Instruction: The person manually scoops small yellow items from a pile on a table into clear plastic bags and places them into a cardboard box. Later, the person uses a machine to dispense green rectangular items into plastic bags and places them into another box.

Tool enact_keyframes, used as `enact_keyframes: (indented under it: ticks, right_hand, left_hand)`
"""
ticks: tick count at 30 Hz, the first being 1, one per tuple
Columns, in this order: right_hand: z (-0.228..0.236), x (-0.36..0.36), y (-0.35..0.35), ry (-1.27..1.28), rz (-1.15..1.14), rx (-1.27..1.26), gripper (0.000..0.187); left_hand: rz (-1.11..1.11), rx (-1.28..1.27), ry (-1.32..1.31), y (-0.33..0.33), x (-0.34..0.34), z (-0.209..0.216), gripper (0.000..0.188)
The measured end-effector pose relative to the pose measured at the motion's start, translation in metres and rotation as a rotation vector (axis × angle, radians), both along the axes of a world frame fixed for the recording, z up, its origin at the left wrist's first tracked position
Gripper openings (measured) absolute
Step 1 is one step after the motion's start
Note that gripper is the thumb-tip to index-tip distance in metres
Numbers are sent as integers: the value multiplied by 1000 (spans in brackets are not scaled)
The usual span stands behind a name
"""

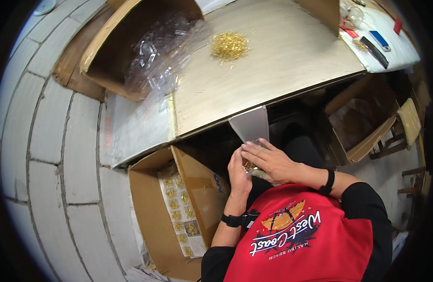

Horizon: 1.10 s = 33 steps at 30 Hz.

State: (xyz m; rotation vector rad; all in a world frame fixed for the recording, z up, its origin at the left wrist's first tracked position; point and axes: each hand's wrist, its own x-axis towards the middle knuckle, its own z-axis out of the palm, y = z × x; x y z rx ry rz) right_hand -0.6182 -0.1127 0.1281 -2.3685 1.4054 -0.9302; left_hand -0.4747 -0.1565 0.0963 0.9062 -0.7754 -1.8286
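I observe a small clear plastic packet (251,165) at centre frame, just below the table's edge. It holds a cluster of small gold-coloured pieces. It is largely covered; only its upper corner and gold contents show. Its orientation cannot be determined.

Gold pins (230,45) heaped on a pale beige table (282,70); brown cardboard box (150,221) with rows of gold-filled clear packets (181,214); red-and-black shirt (310,249) with white lettering; black wristbands (327,182); grey-white block wall (52,155); blue lighter (380,40)
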Motion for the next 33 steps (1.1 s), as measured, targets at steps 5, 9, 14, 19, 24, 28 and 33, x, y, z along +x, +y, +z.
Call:
enact_keyframes:
  ticks: [5,9,14,19,24,28,33]
  right_hand:
    - [4,-19,2,-448,7,34,48]
    - [2,-29,0,-227,-86,-1,45]
    - [-11,-25,6,-248,-59,15,38]
    - [-5,-27,7,-101,-29,10,45]
    - [4,-24,11,-59,2,-47,43]
    - [-4,-16,12,167,52,-42,48]
    - [-13,-10,13,162,26,-11,50]
  left_hand:
    - [-34,69,-59,-2,1,13,28]
    - [-64,79,-69,-1,3,11,26]
    - [-48,124,-98,0,3,8,25]
    - [-14,60,-183,1,0,6,22]
    - [-13,107,-191,2,2,4,18]
    - [-39,124,1,2,0,-5,21]
    - [-130,75,181,-2,4,-7,31]
